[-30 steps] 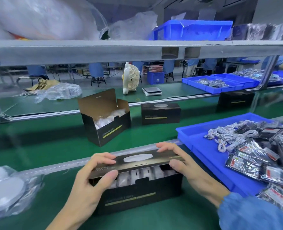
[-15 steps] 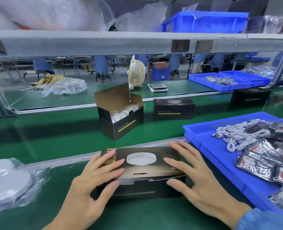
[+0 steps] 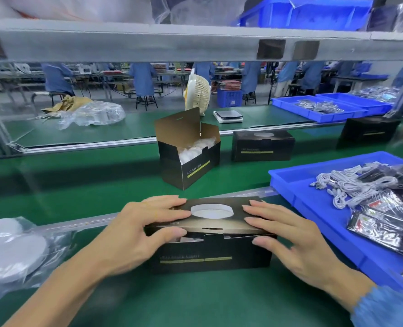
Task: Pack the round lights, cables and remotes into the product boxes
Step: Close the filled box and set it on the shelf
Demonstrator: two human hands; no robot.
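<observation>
A black product box with a printed round light on its lid stands on the green bench in front of me. My left hand lies flat on the lid's left end, thumb at the front edge. My right hand presses the right end with straight fingers, thumb on the front flap. The lid is down, with a thin gap at the front showing white wrapping. An open box with bagged white lights stands on the conveyor behind. Bagged round lights lie at my left. White cables and bagged remotes fill a blue tray at my right.
Two closed black boxes sit further back on the belt. A small fan, a scale and more blue trays stand on the far bench. A grey shelf beam runs overhead. People in blue sit in the background.
The lid was half raised a second ago; both hands have pushed it down and now press flat on the closed top. The view has moved closer.
</observation>
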